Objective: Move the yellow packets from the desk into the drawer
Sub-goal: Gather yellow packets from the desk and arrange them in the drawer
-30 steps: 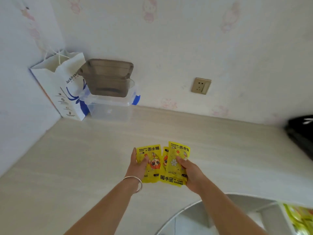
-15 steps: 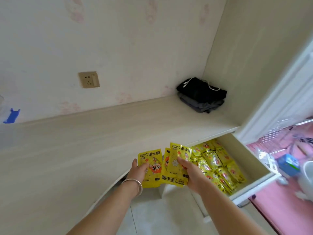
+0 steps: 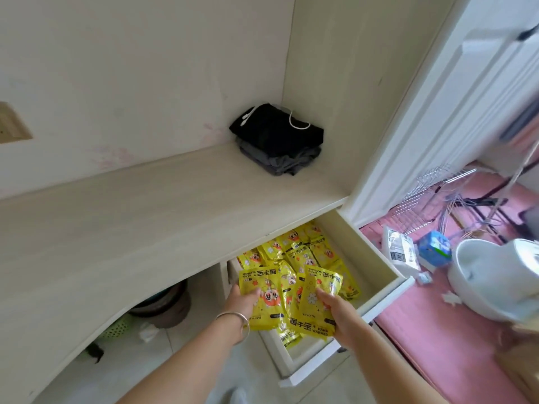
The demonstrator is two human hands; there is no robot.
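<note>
- A fan of yellow packets (image 3: 291, 304) is gripped between both hands: the left hand (image 3: 243, 301) is clenched on the left packet, thumb on its face, and the right hand (image 3: 338, 313) is clenched on the right ones.
- A second ago the same fan was held over the middle of the bench (image 3: 131, 228), with a paper bag and a plastic box at the back wall; half a second ago the open drawer (image 3: 376, 269) had come into sight on the right.
- Now the packets are held off the bench edge, above the front part of the drawer, which is seen pulled well out beneath the bench top.
- The grip on the fan appears unchanged across the three pictures; only the place of it has shifted.
- The drawer is already well filled with more packets (image 3: 294, 252) of the same kind, lying flat and overlapped.
- The carry is judged to be nearly done; lowering and letting go are what is left for this batch.
- No yellow packets are seen on the visible part of the bench, where only a pile of folded dark clothes (image 3: 277, 141) lies in the far corner; its left end is out of sight.
</note>
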